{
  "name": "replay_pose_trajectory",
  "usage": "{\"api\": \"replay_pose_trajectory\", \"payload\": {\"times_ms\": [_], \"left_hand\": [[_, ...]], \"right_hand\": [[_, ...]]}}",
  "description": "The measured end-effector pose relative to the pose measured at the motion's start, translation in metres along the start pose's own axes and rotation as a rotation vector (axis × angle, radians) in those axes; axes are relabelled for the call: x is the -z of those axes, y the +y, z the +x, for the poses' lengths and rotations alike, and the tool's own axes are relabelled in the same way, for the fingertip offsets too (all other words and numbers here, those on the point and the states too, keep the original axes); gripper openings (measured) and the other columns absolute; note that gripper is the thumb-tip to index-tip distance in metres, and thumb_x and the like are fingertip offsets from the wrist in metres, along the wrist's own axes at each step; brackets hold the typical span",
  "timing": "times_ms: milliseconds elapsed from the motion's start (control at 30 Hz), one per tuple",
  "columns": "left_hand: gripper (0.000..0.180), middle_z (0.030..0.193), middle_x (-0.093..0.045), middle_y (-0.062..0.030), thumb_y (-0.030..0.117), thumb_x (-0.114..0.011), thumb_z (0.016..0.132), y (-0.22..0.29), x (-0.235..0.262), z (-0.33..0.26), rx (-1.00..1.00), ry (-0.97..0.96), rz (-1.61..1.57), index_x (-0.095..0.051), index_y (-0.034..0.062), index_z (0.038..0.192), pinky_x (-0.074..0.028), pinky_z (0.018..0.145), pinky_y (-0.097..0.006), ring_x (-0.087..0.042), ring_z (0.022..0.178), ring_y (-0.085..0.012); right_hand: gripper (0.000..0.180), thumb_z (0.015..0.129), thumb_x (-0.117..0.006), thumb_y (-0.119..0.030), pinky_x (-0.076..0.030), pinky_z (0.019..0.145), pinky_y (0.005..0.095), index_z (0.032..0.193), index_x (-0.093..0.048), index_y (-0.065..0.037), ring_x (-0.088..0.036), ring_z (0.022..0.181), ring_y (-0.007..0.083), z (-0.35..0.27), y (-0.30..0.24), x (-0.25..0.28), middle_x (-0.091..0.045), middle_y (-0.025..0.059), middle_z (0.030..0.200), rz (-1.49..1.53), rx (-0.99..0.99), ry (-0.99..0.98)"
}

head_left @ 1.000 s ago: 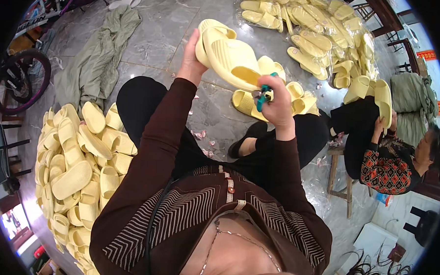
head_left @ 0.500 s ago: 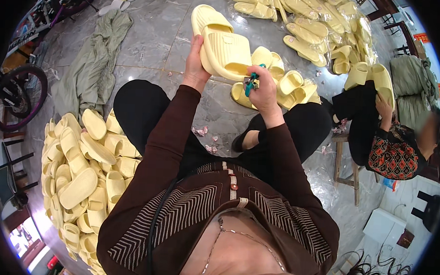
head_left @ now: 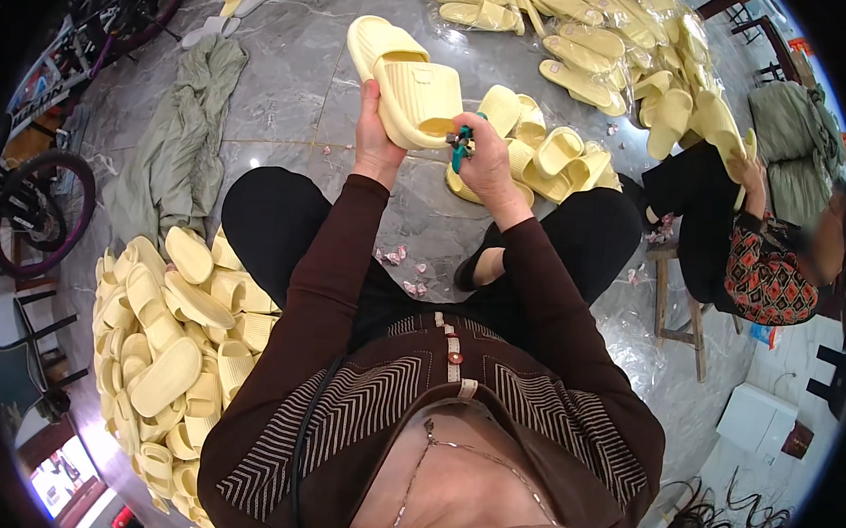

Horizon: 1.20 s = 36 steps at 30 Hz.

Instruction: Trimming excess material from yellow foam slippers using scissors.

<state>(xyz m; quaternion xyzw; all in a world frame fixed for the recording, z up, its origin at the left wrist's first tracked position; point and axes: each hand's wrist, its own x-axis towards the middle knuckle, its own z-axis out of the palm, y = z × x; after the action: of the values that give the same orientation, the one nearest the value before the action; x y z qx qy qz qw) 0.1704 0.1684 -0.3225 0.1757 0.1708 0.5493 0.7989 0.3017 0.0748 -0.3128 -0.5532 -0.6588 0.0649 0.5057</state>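
Observation:
My left hand (head_left: 376, 147) grips a pair of pale yellow slide slippers (head_left: 416, 89) by their left side, one overlapping the other, held up over the floor ahead of me. In my right hand (head_left: 491, 168) is a pair of small nippers (head_left: 462, 149) with teal handles, the fingers closed round it. Its dark metal jaws are at the right edge of the nearer slipper, close to the sole; whether they bite into it I cannot tell. Just beyond my right hand, several loose yellow slippers (head_left: 560, 153) lie on the floor.
A big heap of yellow slippers (head_left: 166, 375) rises at my left. Clear-bagged slippers (head_left: 583, 54) lie at the far right. A co-worker (head_left: 772, 274) at right handles slippers near a wooden stool (head_left: 681, 304). Green cloth (head_left: 179, 131) and a bicycle (head_left: 43, 200) are at left.
Both hands have shifted a little left with the slippers, and the nippers' jaws now sit at the slipper's edge. At right, the co-worker's slippers have changed position.

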Motion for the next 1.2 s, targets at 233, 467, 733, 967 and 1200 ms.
{"api": "replay_pose_trajectory", "payload": {"times_ms": [233,467,733,967,1200], "left_hand": [[0.053,0.129,-0.044,-0.0131,0.04,-0.034,0.091,0.016,0.015,0.002,-0.043,0.102,0.174,-0.036,0.004,0.13,-0.035,0.099,-0.042,-0.045,0.116,-0.0281],[0.053,0.127,-0.046,-0.0134,0.038,-0.035,0.087,0.136,-0.022,-0.021,-0.382,0.235,0.387,-0.039,0.0047,0.128,-0.038,0.096,-0.05,-0.045,0.116,-0.0305],[0.057,0.129,-0.044,-0.0124,0.043,-0.032,0.086,0.105,-0.032,-0.056,-0.389,0.391,0.566,-0.038,0.007,0.13,-0.037,0.096,-0.049,-0.044,0.117,-0.031],[0.058,0.132,-0.042,-0.0105,0.047,-0.029,0.089,0.055,-0.02,-0.056,-0.258,0.278,0.493,-0.034,0.0082,0.132,-0.035,0.098,-0.045,-0.043,0.118,-0.0294],[0.059,0.134,-0.04,-0.0101,0.047,-0.029,0.089,0.049,-0.02,-0.056,-0.239,0.219,0.506,-0.033,0.0086,0.133,-0.034,0.099,-0.045,-0.041,0.12,-0.029]], "right_hand": [[0.033,0.071,-0.063,0.001,-0.047,0.067,0.0304,0.101,-0.05,-0.005,-0.058,0.076,0.0233,-0.003,0.003,-0.012,-0.057,0.0119,0.085,-0.055,0.0,-0.033],[0.042,0.073,-0.063,-0.002,-0.049,0.064,0.0314,0.109,-0.042,-0.004,-0.061,0.077,0.0218,-0.03,0.043,-0.046,-0.059,0.0113,0.087,0.496,-0.506,0.381],[0.046,0.079,-0.065,-0.016,-0.052,0.056,0.0319,0.111,-0.037,0.001,-0.061,0.07,0.0219,-0.004,-0.032,-0.044,-0.057,0.0136,0.087,1.469,-0.922,0.1],[0.039,0.074,-0.065,-0.01,-0.049,0.05,0.0308,0.105,-0.044,0.001,-0.058,0.059,0.0191,0.001,-0.045,-0.022,-0.056,0.0115,0.08,1.535,-0.981,-0.071],[0.04,0.072,-0.065,-0.008,-0.048,0.049,0.0295,0.105,-0.044,0.0,-0.056,0.054,0.0183,-0.01,-0.039,-0.027,-0.055,0.0096,0.077,1.527,-1.057,-0.074]]}}
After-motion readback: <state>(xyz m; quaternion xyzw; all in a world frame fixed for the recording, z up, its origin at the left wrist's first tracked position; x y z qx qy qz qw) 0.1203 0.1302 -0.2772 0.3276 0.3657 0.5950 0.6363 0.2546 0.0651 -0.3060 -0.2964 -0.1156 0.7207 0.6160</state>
